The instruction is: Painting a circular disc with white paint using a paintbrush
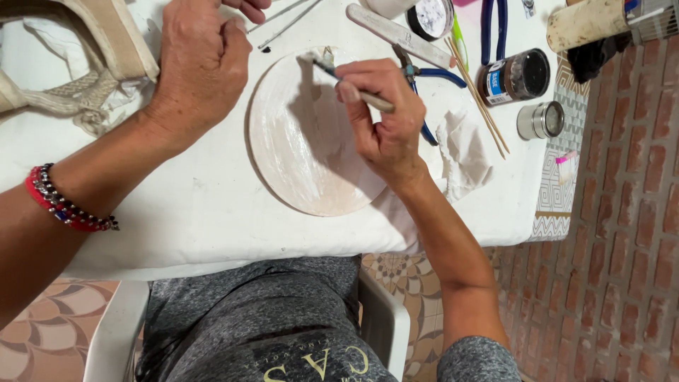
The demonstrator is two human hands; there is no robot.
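Head view: the right hand (385, 120) pinches a thin brush (353, 86) in closed fingers, its tip on the round white disc (297, 152) — the left hand (201, 64), fingers curled, presses the disc's edge against the white-covered counter (198, 212); blue pliers (435, 78) lie just beyond.

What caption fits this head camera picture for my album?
Right hand paints a round white disc with a thin brush while the left hand rests by its edge.

One head-worn view, looking steeply down from close above the table (212, 212) and the lap, near edge at the bottom, far edge cut off at the top.
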